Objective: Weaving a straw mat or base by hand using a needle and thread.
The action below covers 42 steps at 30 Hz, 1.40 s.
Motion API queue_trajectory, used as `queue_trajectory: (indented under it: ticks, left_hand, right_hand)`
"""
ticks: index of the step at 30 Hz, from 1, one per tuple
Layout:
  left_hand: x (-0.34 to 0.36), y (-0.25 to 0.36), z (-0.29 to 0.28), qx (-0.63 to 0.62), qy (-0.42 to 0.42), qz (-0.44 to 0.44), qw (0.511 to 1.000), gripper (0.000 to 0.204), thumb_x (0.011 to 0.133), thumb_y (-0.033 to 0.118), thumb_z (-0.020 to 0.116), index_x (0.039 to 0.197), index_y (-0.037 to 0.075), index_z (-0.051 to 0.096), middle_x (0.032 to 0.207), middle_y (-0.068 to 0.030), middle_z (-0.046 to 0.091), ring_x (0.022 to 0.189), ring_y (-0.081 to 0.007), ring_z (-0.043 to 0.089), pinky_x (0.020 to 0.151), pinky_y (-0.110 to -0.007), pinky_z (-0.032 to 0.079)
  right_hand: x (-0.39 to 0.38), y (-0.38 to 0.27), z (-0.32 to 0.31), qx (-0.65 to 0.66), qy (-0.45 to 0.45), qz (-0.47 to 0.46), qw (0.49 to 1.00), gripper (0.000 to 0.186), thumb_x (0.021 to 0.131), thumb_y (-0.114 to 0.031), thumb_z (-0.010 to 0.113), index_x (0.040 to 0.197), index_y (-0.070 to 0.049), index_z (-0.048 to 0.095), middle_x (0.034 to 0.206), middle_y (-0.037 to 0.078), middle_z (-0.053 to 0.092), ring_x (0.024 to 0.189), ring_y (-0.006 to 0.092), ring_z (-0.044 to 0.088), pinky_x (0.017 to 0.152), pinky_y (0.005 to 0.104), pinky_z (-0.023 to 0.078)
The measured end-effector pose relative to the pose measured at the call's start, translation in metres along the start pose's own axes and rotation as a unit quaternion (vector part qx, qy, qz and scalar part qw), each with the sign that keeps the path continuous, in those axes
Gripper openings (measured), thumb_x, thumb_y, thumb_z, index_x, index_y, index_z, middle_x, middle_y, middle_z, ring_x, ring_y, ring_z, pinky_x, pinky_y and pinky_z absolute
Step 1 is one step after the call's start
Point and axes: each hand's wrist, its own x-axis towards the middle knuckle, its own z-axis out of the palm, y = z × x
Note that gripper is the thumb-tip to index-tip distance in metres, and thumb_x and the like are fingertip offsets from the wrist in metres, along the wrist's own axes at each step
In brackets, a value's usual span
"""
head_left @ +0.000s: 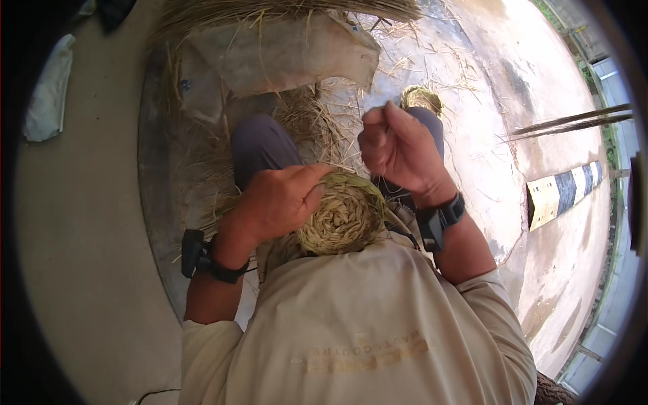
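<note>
Nearest the camera is one beige short-sleeved cloth shirt (351,300) with faded print across the chest, and beyond it show two knees in dark grey cloth trousers (262,143). One round, spiral-woven piece of yellow-green straw (344,219) sits at the lap, its coiled face turned up toward the camera; how deep it is cannot be told. The left hand (280,199) has its grip clamped on the upper-left rim of this piece, thumb on the near face. The right hand (401,145) is up beside and beyond the piece, apart from its rim, thumb and fingers curled near one another; I cannot tell whether that grip is closed on a strand. Two black strapped devices are worn, one on the left wrist (223,266) and one on the right wrist (442,219). A second round straw piece (420,94) lies just past the right knee, partly hidden by it. Ahead, one long bundle of dry brown straw (290,8) lies over one whitish translucent plastic sack (290,54), with loose stalks scattered around. One white sack (50,91) lies at the far left, its contents hidden. At right is one yellow, white and dark striped block (565,192).
</note>
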Motion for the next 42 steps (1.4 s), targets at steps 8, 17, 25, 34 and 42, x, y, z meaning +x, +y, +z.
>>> queue_trajectory:
  ticks: [8, 17, 25, 34, 42]
  left_hand:
    - [-0.018, -0.007, -0.003, 0.030, -0.042, -0.044, 0.998, 0.035, 0.095, 0.014, 0.069, 0.126, -0.001, 0.065, 0.108, -0.0245, 0.074, 0.095, -0.0425, 0.073, 0.081, -0.048, 0.060]
    - [-0.036, -0.012, 0.016, -0.049, -0.002, -0.069, 0.996, 0.027, 0.097, 0.009, 0.064, 0.120, -0.005, 0.062, 0.101, -0.0273, 0.071, 0.093, -0.0482, 0.069, 0.078, -0.052, 0.056]
    - [-0.021, -0.005, 0.018, -0.047, 0.008, -0.038, 0.998, 0.022, 0.097, 0.005, 0.062, 0.116, -0.006, 0.060, 0.095, -0.0274, 0.069, 0.087, -0.0484, 0.069, 0.073, -0.053, 0.055]
    - [-0.027, -0.021, 0.012, -0.130, 0.013, -0.065, 0.989, 0.034, 0.096, 0.015, 0.067, 0.122, -0.006, 0.062, 0.098, -0.0265, 0.071, 0.091, -0.0464, 0.071, 0.077, -0.048, 0.058]
    - [-0.021, -0.020, 0.013, -0.092, -0.017, -0.155, 0.983, 0.024, 0.098, 0.021, 0.067, 0.103, -0.003, 0.068, 0.088, -0.0280, 0.069, 0.085, -0.0475, 0.070, 0.068, -0.049, 0.055]
  right_hand:
    - [-0.017, 0.015, 0.011, -0.630, 0.003, -0.027, 0.776, 0.039, 0.106, -0.024, 0.063, 0.077, 0.002, 0.065, 0.061, 0.011, 0.052, 0.054, 0.0209, 0.053, 0.055, 0.0400, 0.045]
    - [-0.032, 0.021, 0.008, -0.626, 0.046, -0.050, 0.777, 0.038, 0.106, -0.024, 0.064, 0.077, 0.001, 0.062, 0.062, 0.011, 0.056, 0.053, 0.0240, 0.054, 0.056, 0.0410, 0.045]
    - [0.018, 0.007, 0.030, -0.167, 0.038, -0.165, 0.971, 0.033, 0.113, -0.023, 0.049, 0.122, 0.004, 0.066, 0.091, 0.008, 0.069, 0.086, 0.0204, 0.068, 0.081, 0.0351, 0.055]
    - [-0.018, 0.064, 0.072, -0.502, -0.368, -0.138, 0.770, 0.022, 0.100, -0.008, 0.067, 0.119, 0.003, 0.069, 0.125, 0.019, 0.071, 0.118, 0.0392, 0.067, 0.101, 0.0472, 0.055]
    - [-0.027, 0.047, 0.062, -0.530, -0.369, -0.096, 0.757, 0.023, 0.103, -0.011, 0.064, 0.119, 0.005, 0.069, 0.133, 0.023, 0.067, 0.128, 0.0404, 0.063, 0.109, 0.0467, 0.051]
